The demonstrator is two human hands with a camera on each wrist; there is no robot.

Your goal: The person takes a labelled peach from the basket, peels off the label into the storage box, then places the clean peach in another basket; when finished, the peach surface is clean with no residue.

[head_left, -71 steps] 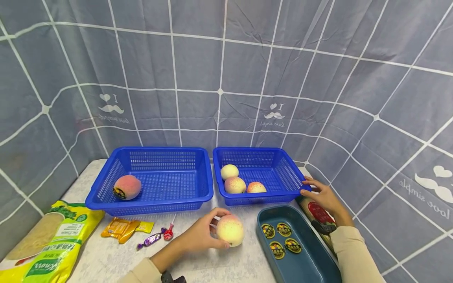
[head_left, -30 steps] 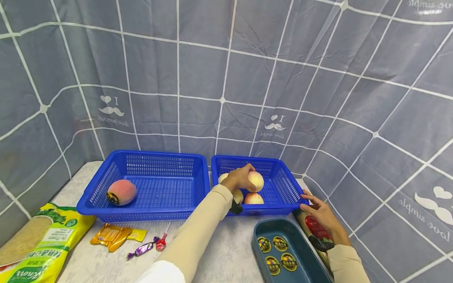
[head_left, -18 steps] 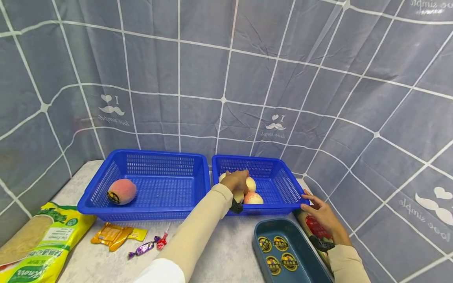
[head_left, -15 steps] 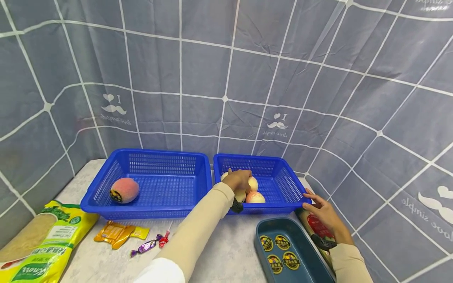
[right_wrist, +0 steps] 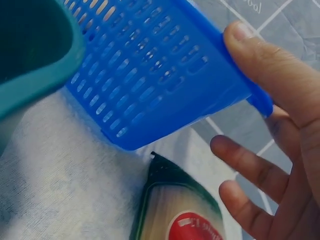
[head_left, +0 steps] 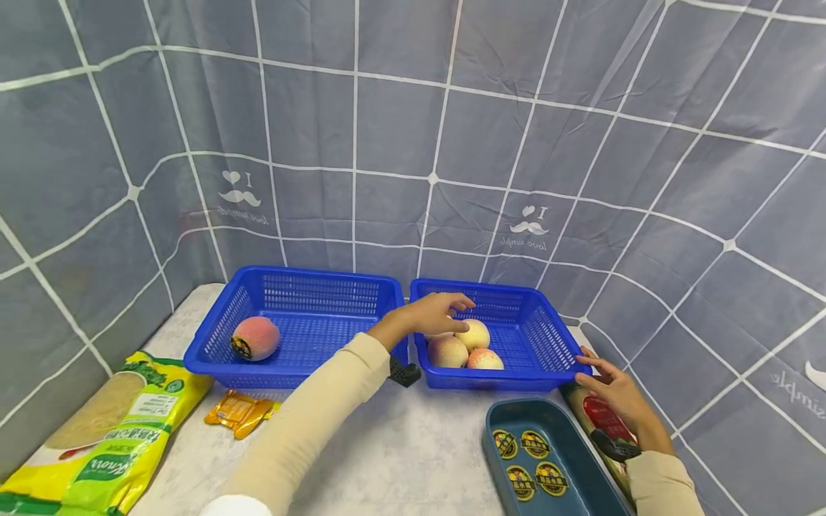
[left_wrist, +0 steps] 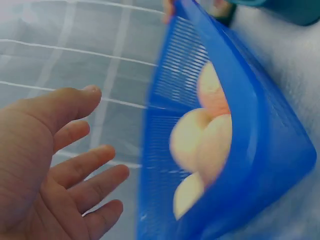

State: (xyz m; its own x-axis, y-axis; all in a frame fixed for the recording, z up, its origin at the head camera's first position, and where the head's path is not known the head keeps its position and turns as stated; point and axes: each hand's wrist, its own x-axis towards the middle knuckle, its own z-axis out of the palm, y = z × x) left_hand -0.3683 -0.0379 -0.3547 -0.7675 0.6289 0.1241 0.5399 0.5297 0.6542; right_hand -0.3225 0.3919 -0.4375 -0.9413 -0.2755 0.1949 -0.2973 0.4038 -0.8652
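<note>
Two blue baskets stand side by side. The right basket (head_left: 555,342) (left_wrist: 240,150) (right_wrist: 160,75) holds several pale peaches (head_left: 474,334) (left_wrist: 200,145). My left hand (head_left: 452,308) (left_wrist: 95,165) hovers over that basket's rear left corner, just above the peaches, with fingers spread and nothing in it. My right hand (head_left: 596,369) (right_wrist: 272,85) touches the basket's front right corner, thumb on the rim and fingers straight beneath. The left basket (head_left: 310,297) holds one redder peach (head_left: 255,338) with a dark sticker.
A teal tray (head_left: 581,473) (right_wrist: 30,45) with round stickers lies in front of the right basket. A red-labelled packet (head_left: 603,419) (right_wrist: 180,215) lies under my right wrist. A green-yellow bag (head_left: 103,430) and an orange packet (head_left: 240,412) lie front left. Grey curtain surrounds the table.
My left hand carried a peach from the table into the right basket, let it go, and now hovers open above it. The right hand stayed on the basket corner.
</note>
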